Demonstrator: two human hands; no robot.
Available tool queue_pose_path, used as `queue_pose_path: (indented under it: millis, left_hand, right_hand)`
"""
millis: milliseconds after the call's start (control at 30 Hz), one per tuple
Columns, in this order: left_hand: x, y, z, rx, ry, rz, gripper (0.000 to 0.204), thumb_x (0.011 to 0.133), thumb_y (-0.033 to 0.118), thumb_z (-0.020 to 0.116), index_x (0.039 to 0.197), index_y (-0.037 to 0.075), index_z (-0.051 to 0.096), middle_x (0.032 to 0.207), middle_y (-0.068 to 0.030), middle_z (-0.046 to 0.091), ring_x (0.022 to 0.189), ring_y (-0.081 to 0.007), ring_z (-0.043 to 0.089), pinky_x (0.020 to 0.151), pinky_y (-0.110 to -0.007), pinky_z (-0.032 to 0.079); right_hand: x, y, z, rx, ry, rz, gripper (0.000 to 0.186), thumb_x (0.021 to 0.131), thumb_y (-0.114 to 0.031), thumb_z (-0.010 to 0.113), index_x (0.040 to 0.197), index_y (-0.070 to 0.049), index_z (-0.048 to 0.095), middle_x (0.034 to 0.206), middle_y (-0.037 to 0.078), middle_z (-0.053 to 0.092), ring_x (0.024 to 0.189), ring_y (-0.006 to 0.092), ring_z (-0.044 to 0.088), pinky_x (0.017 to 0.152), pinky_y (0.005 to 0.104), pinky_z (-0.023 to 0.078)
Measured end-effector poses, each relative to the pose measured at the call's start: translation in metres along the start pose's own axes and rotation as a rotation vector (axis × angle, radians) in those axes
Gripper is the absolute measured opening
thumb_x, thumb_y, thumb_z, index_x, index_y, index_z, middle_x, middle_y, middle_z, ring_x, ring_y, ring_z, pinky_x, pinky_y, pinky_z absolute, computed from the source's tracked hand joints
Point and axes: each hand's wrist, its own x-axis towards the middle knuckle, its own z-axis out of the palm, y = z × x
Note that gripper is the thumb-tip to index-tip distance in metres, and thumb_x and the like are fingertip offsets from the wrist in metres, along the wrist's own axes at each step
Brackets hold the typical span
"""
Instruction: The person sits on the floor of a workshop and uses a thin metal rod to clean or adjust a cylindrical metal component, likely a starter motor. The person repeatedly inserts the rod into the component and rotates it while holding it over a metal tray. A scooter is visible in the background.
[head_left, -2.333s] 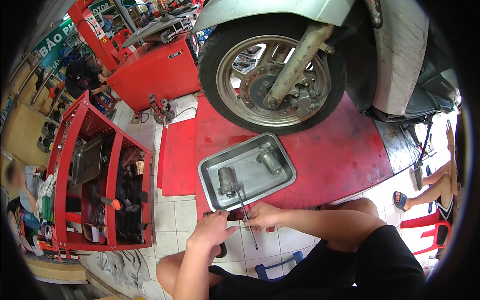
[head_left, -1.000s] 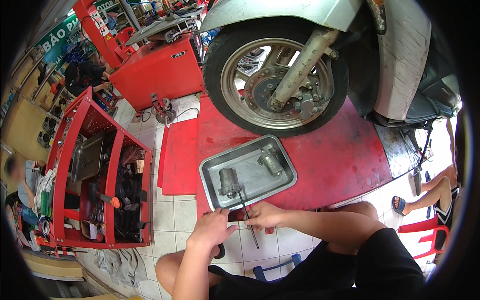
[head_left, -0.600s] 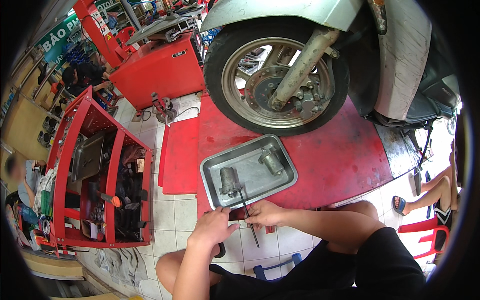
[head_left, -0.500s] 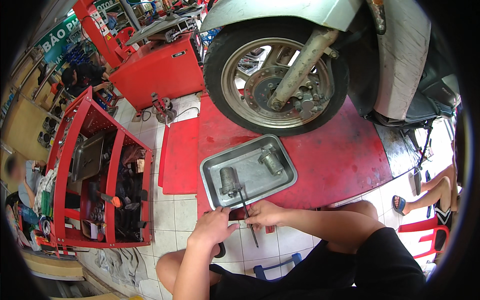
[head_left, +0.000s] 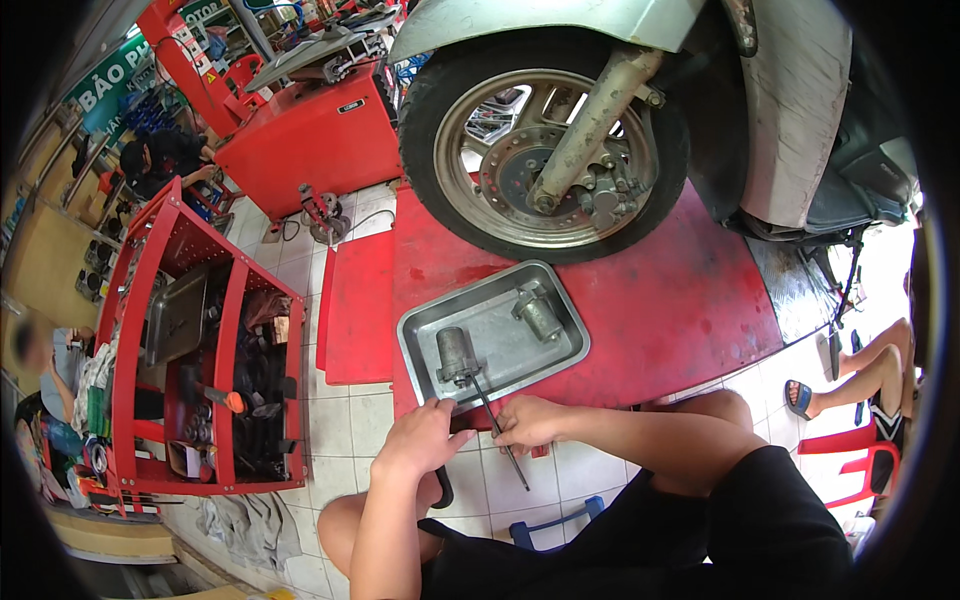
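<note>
My right hand (head_left: 528,421) grips a long, thin dark metal rod (head_left: 515,467). The rod slants from a cylindrical metal part (head_left: 452,350) in the steel tray (head_left: 540,374) down past the tray's near edge. A second cylindrical metal part (head_left: 538,315) lies at the tray's right. My left hand (head_left: 420,437) rests at the near left corner of the tray, fingers on the rim and thumb apart. The tray sits on a red platform (head_left: 680,320), below a scooter's front wheel (head_left: 450,215).
A red tool cart (head_left: 175,215) stands left, holding tools and another tray. Behind are a red machine (head_left: 290,150) and a crouching co-worker (head_left: 150,165). A blurred-faced person (head_left: 60,380) is far left; a seated person's bare leg (head_left: 850,390) is at right. A blue stool (head_left: 555,525) is below me.
The rod's lower end has shifted a little to the right along with my right hand. My left hand is slightly higher in the picture. The whole view has shifted a little.
</note>
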Motion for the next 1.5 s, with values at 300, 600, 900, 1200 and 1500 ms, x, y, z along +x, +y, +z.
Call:
queue_pose_path:
  millis: [300,600,900,1200,1500]
  left_hand:
    - [0.017,0.005,-0.011,-0.121,0.267,-0.118,0.055,0.088,0.033,0.072,0.122,-0.008,0.060,0.117,-0.0298,0.064,0.110,-0.0417,0.063,0.093,-0.045,0.051]
    - [0.088,0.005,0.013,-0.098,0.412,-0.296,0.074,0.090,0.045,0.068,0.119,-0.020,0.053,0.111,-0.0385,0.061,0.105,-0.0491,0.062,0.092,-0.050,0.052]
    - [0.143,-0.008,0.016,-0.002,0.241,-0.494,0.087,0.076,0.065,0.073,0.108,-0.015,0.067,0.112,-0.0322,0.068,0.106,-0.0395,0.069,0.089,-0.045,0.055]
    - [0.135,-0.037,0.008,-0.428,0.128,-0.376,0.071,0.071,0.044,0.088,0.109,-0.012,0.064,0.105,-0.0217,0.070,0.087,-0.0319,0.072,0.069,-0.043,0.063]
    - [0.055,0.018,-0.030,-2.278,0.102,0.113,0.060,0.096,0.049,0.060,0.117,-0.007,0.056,0.112,-0.0260,0.062,0.105,-0.0411,0.061,0.098,-0.055,0.051]
  right_hand:
    - [-0.082,-0.051,-0.056,-1.038,0.438,-0.131,0.017,0.076,-0.008,0.066,0.089,-0.001,0.073,0.094,0.023,0.072,0.091,0.0389,0.071,0.076,0.0469,0.058]
    - [-0.117,-0.072,-0.078,-1.013,0.651,-0.214,0.011,0.073,-0.001,0.066,0.081,-0.001,0.073,0.085,0.020,0.072,0.085,0.0368,0.073,0.073,0.0446,0.058]
    - [-0.123,-0.075,-0.077,-0.975,0.647,-0.242,0.013,0.073,-0.001,0.068,0.084,-0.003,0.075,0.088,0.018,0.074,0.087,0.0345,0.073,0.073,0.0423,0.059]
    - [-0.137,-0.078,-0.087,-0.925,0.695,-0.234,0.015,0.075,-0.002,0.066,0.088,-0.002,0.074,0.091,0.019,0.073,0.092,0.0336,0.073,0.077,0.0426,0.059]
    - [-0.116,-0.087,-0.081,-0.033,0.717,-0.589,0.021,0.099,-0.016,0.056,0.109,0.001,0.064,0.080,0.010,0.065,0.076,0.0222,0.069,0.064,0.0360,0.053]
